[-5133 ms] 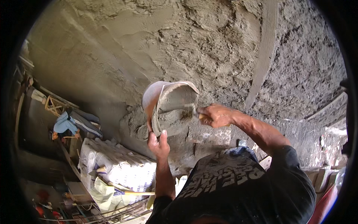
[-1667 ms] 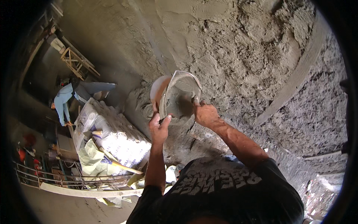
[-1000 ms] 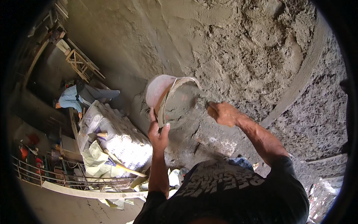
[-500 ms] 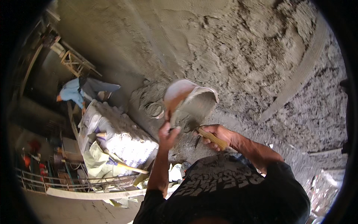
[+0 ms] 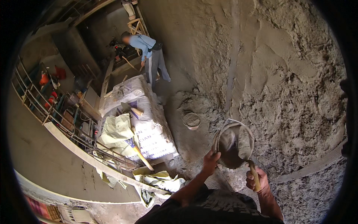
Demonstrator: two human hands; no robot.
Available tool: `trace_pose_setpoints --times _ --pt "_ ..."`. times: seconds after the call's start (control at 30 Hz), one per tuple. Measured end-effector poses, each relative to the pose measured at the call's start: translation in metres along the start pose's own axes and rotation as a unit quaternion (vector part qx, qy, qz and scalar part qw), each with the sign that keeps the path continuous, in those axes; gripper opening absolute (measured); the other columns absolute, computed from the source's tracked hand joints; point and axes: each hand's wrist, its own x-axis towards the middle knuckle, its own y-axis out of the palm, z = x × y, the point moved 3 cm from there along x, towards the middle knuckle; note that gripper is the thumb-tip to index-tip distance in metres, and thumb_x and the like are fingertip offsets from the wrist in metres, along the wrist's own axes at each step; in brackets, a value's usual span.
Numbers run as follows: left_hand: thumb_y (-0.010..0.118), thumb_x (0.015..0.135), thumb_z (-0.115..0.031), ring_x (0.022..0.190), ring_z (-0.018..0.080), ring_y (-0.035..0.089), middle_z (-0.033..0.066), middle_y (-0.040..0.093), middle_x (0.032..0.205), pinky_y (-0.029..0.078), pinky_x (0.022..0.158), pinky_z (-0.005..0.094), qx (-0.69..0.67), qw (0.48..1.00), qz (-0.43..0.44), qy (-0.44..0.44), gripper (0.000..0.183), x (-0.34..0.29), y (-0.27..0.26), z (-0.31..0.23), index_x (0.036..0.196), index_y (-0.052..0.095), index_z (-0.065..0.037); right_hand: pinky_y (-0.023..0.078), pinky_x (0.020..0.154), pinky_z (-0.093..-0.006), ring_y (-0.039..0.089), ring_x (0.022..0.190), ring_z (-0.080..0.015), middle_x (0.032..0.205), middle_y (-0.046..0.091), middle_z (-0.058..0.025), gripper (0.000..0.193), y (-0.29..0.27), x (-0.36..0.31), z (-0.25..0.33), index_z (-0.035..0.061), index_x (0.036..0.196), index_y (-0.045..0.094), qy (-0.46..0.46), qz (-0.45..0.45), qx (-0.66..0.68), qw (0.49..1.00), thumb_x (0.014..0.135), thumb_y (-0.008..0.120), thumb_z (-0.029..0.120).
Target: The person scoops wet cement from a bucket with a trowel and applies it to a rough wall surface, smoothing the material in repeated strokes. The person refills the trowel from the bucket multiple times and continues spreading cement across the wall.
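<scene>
My left hand [image 5: 211, 161] is closed on the near left rim of a bucket [image 5: 215, 142], whose mouth faces up toward me. Grey wet mortar [image 5: 245, 145] coats the inside of the bucket. In my right hand [image 5: 262, 180] is the wooden handle of a trowel [image 5: 255, 174], gripped at the bucket's near right rim. The trowel's blade is hard to tell from the mortar. Beyond the bucket rises a wall [image 5: 287, 86], smooth in places and roughly covered with mortar in others.
A smaller container of mortar [image 5: 191, 119] stands beside a mortar heap [image 5: 201, 102]. To the left are stacked bags [image 5: 153, 123] with a wooden-handled tool [image 5: 143, 156] against them. A co-worker [image 5: 147, 46] bends over behind the stack. Metal rebar framing [image 5: 63, 128] lies farther left.
The view has swung, so the stack and co-worker appear farther right. The bucket's mouth now faces me more. Both hands keep their holds, on the bucket and the trowel.
</scene>
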Motion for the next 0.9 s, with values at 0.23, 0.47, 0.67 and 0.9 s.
trace_pose_setpoints --times 0.23,0.47,0.67,0.9 --pt "0.072 0.094 -0.029 0.097 0.0215 0.065 0.0051 0.064 0.107 0.061 0.075 0.0404 -0.024 0.991 -0.119 -0.057 0.031 0.025 -0.164 0.003 0.120 0.068 -0.011 0.047 0.041 -0.0377 0.055 0.051 -0.0221 0.076 0.058 -0.0091 0.037 -0.002 0.036 -0.042 0.0117 0.132 0.053 -0.193 -0.086 -0.021 0.977 0.099 0.057 0.026" --pt "0.074 0.090 -0.032 0.113 0.0371 0.064 0.0141 0.061 0.131 0.063 0.076 0.0526 0.144 0.985 0.044 -0.080 0.048 0.118 -0.289 0.005 0.130 0.063 -0.007 0.049 0.050 -0.0323 0.057 0.061 -0.0176 0.084 0.061 -0.0070 0.027 -0.033 0.023 -0.095 0.0133 0.122 0.053 -0.335 -0.180 0.050 0.924 0.096 0.060 0.015" --pt "0.067 0.096 -0.031 0.130 0.0466 0.050 0.0244 0.047 0.146 0.061 0.078 0.0691 0.079 0.932 -0.119 -0.332 0.067 0.208 -0.271 -0.013 0.152 0.040 -0.007 0.044 0.046 -0.0321 0.050 0.055 -0.0153 0.076 0.056 -0.0035 0.028 -0.095 -0.009 -0.129 0.0128 0.118 0.054 -0.449 -0.308 0.219 0.810 0.090 0.053 0.015" --pt "0.056 0.100 -0.034 0.127 0.0451 0.055 0.0155 0.052 0.147 0.060 0.080 0.0694 0.110 0.939 -0.098 -0.311 0.057 0.300 -0.247 -0.048 0.152 0.042 -0.015 0.051 0.046 -0.0385 0.058 0.054 -0.0217 0.071 0.053 -0.0062 0.011 -0.209 0.030 -0.120 0.0124 0.100 0.047 -0.582 -0.663 0.206 0.424 0.094 0.056 0.014"
